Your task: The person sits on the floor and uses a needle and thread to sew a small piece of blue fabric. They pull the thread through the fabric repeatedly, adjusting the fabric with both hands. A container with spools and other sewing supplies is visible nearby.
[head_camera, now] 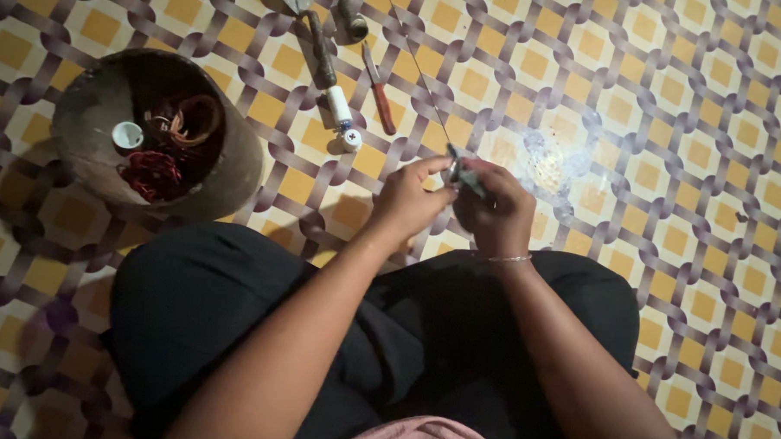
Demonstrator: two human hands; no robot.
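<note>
above patterned floor (681,105), tool (469,180) between hands (455,200)

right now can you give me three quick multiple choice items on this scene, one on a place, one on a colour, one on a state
1. Where is the round container relative to the hands?
A. to their left
B. to their right
C. between them

2. What colour is the handle of the knife on the floor?
A. blue
B. red
C. green

3. How does the right hand stand?
A. flat on the floor
B. closed around a small dark tool
C. resting on a knee

Answers: 1 A, it sits at upper left by the knee. 2 B, the handle shows red. 3 B, its fingers wrap the tool, with the left hand pinching at its tip.
</note>
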